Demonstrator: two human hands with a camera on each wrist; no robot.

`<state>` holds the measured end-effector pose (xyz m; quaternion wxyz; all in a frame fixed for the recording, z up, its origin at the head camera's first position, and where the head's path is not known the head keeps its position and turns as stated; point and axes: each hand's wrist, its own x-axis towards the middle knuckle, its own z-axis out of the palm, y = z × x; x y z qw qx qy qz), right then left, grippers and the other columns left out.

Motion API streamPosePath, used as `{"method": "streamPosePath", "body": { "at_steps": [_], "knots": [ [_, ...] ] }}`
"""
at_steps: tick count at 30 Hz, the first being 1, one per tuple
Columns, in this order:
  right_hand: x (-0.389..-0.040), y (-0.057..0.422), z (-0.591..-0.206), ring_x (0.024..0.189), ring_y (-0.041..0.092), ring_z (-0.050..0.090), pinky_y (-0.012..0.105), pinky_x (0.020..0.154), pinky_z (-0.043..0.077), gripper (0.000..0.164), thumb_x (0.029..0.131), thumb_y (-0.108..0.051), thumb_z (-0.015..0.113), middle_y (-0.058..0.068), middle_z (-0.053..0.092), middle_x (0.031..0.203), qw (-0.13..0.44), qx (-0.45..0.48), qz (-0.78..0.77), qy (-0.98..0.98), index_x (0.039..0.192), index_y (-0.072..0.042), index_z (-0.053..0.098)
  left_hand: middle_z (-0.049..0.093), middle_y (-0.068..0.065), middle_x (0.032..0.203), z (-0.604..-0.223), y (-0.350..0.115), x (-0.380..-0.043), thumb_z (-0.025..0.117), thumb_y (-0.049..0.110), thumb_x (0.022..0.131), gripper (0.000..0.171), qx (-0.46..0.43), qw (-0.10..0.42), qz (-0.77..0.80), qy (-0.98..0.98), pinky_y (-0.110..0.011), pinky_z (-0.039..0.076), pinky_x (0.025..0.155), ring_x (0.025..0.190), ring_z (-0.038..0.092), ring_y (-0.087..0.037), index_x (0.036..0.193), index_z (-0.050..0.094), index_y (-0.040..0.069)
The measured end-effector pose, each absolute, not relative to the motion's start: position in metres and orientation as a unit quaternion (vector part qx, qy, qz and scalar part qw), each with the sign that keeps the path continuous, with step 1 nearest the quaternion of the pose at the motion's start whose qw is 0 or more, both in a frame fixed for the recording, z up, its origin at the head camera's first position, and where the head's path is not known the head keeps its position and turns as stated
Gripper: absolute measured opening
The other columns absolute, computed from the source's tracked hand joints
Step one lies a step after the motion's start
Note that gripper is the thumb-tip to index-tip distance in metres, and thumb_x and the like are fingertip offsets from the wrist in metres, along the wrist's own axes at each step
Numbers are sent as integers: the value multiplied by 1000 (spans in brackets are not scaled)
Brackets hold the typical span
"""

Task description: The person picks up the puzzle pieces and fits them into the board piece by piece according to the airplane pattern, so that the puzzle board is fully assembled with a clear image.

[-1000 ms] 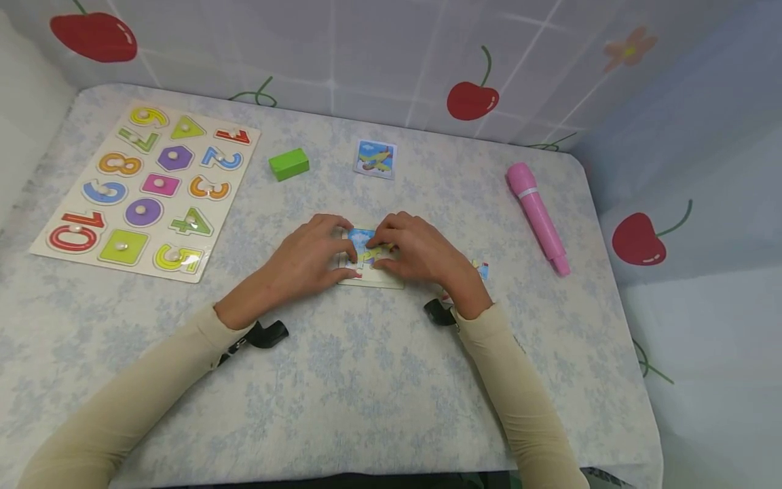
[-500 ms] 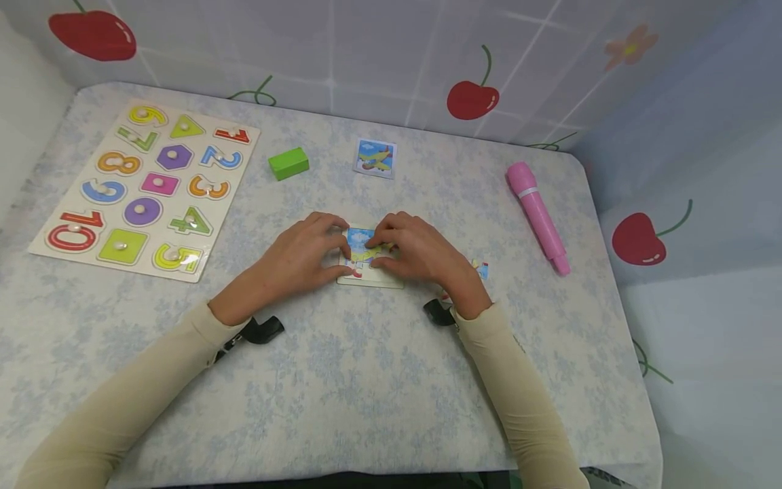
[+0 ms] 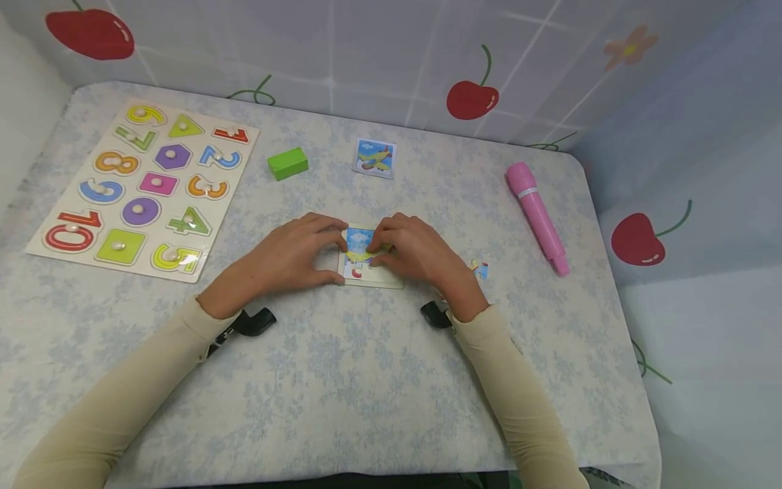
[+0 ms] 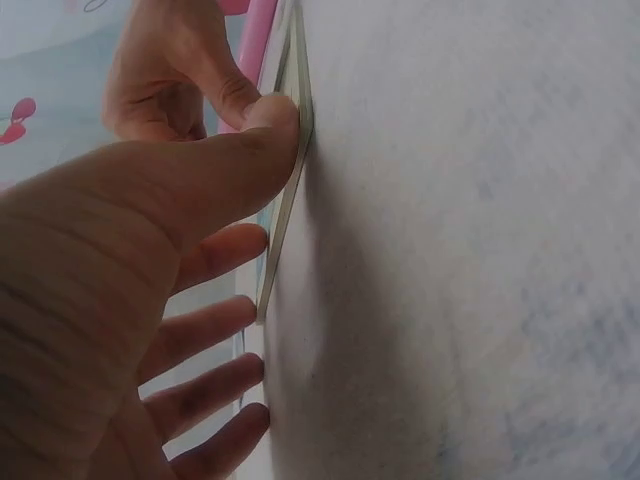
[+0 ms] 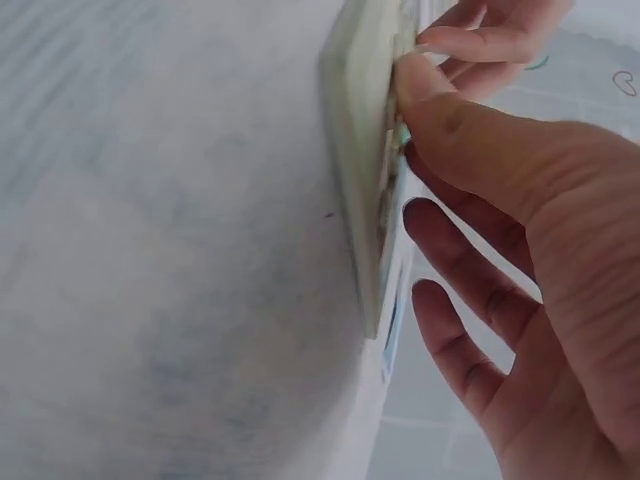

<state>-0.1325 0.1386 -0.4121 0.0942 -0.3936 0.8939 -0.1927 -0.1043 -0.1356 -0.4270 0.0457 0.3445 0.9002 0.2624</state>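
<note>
A small cream puzzle board [image 3: 386, 279] with a partly filled picture of blue sky and yellow shapes lies mid-table. My left hand [image 3: 287, 255] rests at its left side. In the left wrist view that thumb [image 4: 272, 112] touches the board's near corner, and the spread fingers [image 4: 215, 335] lie along its side. My right hand [image 3: 418, 251] bends over the board's right part. Its thumb [image 5: 425, 80] and index finger pinch a small puzzle piece, mostly hidden by the fingertips. A loose puzzle piece [image 3: 480, 269] lies beside the right wrist, partly covered.
Behind the board lies an airplane picture card [image 3: 375, 158], with a green block [image 3: 288, 164] to its left. A large number-and-shape peg board [image 3: 146, 190] occupies the left. On the right lies a pink stick-shaped toy [image 3: 540, 217]. A cherry-patterned curtain [image 3: 379, 61] borders the table's back.
My left hand has slid left, its thumb and fingers drawing back from the picture to the board's left edge. The right hand stays almost still over the board.
</note>
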Motion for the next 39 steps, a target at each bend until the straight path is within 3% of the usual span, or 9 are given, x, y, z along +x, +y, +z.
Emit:
{"method": "streamPosePath", "body": {
  "at_steps": [8,15,32,39],
  "knots": [
    [-134,146,-407,106,19,63,34,92,53,25,93,-26,88,-1,74,115,112,-390,-210,889,113,-13,84,55,-14,156,-427,-139,-105,94,48,82,52,341,57,269,899,-58,47,110,143,52,-38,118,74,17],
    [-132,169,-395,117,22,63,42,102,53,25,96,-20,84,2,72,122,97,-356,-226,901,120,-14,81,51,-12,161,-429,-139,-107,94,48,82,54,345,73,266,897,-60,44,113,147,48,-37,122,74,17],
    [-110,246,-387,120,27,64,49,102,53,32,97,-17,83,5,72,125,74,-275,-221,933,128,-12,78,51,-10,162,-429,-144,-107,94,42,84,59,362,73,258,893,-56,43,115,146,48,-34,131,72,13],
    [-100,272,-392,119,29,63,50,97,55,35,98,-16,81,8,70,129,98,-239,-225,940,132,-10,76,51,-10,162,-429,-145,-108,94,38,85,59,364,78,260,891,-57,43,116,147,47,-35,133,71,11]
  ]
}}
